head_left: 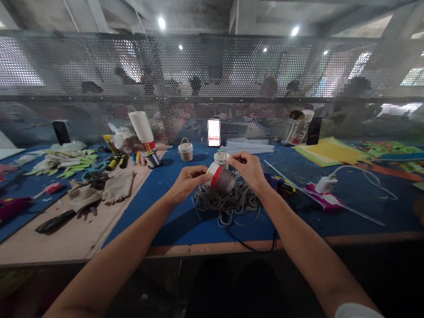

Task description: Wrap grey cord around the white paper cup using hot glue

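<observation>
A paper cup (216, 175) with a white rim and a red band lies tilted over the table, grey cord wound around its lower part. My left hand (190, 181) pinches the cup at its rim. At the upper side of the cup, my right hand (248, 169) has thumb and fingers closed together; what sits between those fingertips is too small to tell. A loose tangle of grey cord (226, 206) lies just beneath the cup. Right behind it stands a small pale cup with a handle (220, 156), partly hidden.
A handled cord-covered cup (185, 151), stacked paper cups (141, 126) and a lit phone (214, 132) stand farther back. Gloves (118, 187) lie left. A power strip (324, 197) and yellow sheets (332, 151) are right. Perforated metal screen (215, 71) behind; another person's arm at far right.
</observation>
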Available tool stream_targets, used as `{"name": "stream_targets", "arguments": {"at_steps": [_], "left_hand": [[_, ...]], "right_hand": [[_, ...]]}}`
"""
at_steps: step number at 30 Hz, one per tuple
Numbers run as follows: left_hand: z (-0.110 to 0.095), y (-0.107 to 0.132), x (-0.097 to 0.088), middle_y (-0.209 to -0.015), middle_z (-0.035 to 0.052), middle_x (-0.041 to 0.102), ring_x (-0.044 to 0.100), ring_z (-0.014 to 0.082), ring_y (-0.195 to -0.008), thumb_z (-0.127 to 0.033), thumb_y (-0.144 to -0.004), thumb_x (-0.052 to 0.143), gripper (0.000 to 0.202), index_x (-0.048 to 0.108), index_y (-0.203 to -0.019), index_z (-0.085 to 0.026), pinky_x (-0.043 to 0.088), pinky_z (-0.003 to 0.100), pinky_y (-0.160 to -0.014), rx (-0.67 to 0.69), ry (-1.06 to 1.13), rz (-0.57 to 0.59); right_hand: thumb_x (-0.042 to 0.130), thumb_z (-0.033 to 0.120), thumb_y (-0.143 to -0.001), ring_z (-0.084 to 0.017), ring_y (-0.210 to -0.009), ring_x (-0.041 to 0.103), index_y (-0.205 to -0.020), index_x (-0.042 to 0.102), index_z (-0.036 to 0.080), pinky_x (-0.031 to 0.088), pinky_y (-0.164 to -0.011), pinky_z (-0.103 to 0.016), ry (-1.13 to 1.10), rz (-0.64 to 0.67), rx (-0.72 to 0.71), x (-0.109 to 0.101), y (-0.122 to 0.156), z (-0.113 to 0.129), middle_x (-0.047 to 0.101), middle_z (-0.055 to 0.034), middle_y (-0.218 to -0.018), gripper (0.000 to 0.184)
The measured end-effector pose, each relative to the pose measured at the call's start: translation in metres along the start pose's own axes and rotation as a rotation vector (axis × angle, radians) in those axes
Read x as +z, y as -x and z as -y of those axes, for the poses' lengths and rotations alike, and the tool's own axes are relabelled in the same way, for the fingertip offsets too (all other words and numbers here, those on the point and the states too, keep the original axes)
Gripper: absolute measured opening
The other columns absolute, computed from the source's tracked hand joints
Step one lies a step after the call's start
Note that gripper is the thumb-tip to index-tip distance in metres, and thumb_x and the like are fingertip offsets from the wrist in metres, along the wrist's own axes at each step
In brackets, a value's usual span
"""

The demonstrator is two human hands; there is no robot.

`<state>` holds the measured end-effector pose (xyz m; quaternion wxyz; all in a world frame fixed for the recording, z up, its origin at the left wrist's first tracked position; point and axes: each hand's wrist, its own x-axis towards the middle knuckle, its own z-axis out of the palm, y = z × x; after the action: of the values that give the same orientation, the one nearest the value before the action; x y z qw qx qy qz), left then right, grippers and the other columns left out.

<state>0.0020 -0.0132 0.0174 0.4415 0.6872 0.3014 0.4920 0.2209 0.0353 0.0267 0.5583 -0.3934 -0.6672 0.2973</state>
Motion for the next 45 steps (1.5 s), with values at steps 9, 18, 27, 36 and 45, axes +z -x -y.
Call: {"name": "stream_targets", "arguments": {"at_steps": [9, 18, 27, 36, 45], "left_hand": [[-0.002, 0.000, 0.001, -0.076, 0.0023, 0.063, 0.054, 0.0132, -0.071, -0.037, -0.081, 0.075, 0.024, 0.071, -0.076, -0.014, 0.043, 0.025, -0.069, 0.002, -0.003, -0.023], [-0.004, 0.001, 0.000, -0.077, 0.0031, 0.064, 0.055, 0.0142, -0.072, -0.039, -0.080, 0.076, 0.026, 0.074, -0.078, -0.013, 0.044, 0.025, -0.069, 0.014, -0.029, -0.048], [-0.001, 0.000, 0.000, -0.078, 0.0031, 0.065, 0.054, 0.0140, -0.073, -0.038, -0.081, 0.076, 0.024, 0.075, -0.080, -0.014, 0.043, 0.025, -0.071, 0.018, -0.020, -0.056], [0.001, 0.000, 0.001, -0.079, 0.0048, 0.067, 0.057, 0.0163, -0.074, -0.040, -0.079, 0.076, 0.026, 0.077, -0.084, -0.015, 0.046, 0.028, -0.072, -0.005, 0.010, -0.077], [0.004, -0.006, -0.003, -0.080, 0.0016, 0.070, 0.057, 0.0131, -0.073, -0.038, -0.078, 0.078, 0.024, 0.079, -0.087, -0.017, 0.046, 0.025, -0.072, 0.048, 0.052, -0.250]], "right_hand": [[0.072, 0.043, -0.074, -0.015, -0.064, 0.056, -0.078, 0.073, 0.017, 0.043, -0.063, -0.028, 0.027, 0.034, 0.011, 0.001, -0.001, -0.006, 0.068, -0.0021, -0.070, 0.027], [0.074, 0.043, -0.071, -0.016, -0.066, 0.059, -0.078, 0.073, 0.017, 0.044, -0.063, -0.027, -0.003, 0.068, 0.074, 0.001, -0.001, -0.007, 0.069, -0.0022, -0.071, 0.027], [0.073, 0.041, -0.069, -0.016, -0.067, 0.058, -0.073, 0.073, 0.018, 0.044, -0.067, -0.028, -0.021, 0.121, 0.148, 0.001, 0.001, 0.000, 0.069, -0.0015, -0.071, 0.023], [0.071, 0.047, -0.066, -0.011, -0.055, 0.048, -0.067, 0.072, 0.017, 0.038, -0.054, -0.024, -0.101, 0.270, 0.264, 0.002, -0.002, -0.019, 0.061, 0.0026, -0.059, 0.030], [0.049, 0.063, -0.089, -0.016, -0.063, 0.059, -0.087, 0.074, 0.019, 0.045, -0.063, -0.028, 0.117, -0.053, 0.016, -0.009, -0.004, -0.013, 0.073, -0.0062, -0.088, 0.051]]}}
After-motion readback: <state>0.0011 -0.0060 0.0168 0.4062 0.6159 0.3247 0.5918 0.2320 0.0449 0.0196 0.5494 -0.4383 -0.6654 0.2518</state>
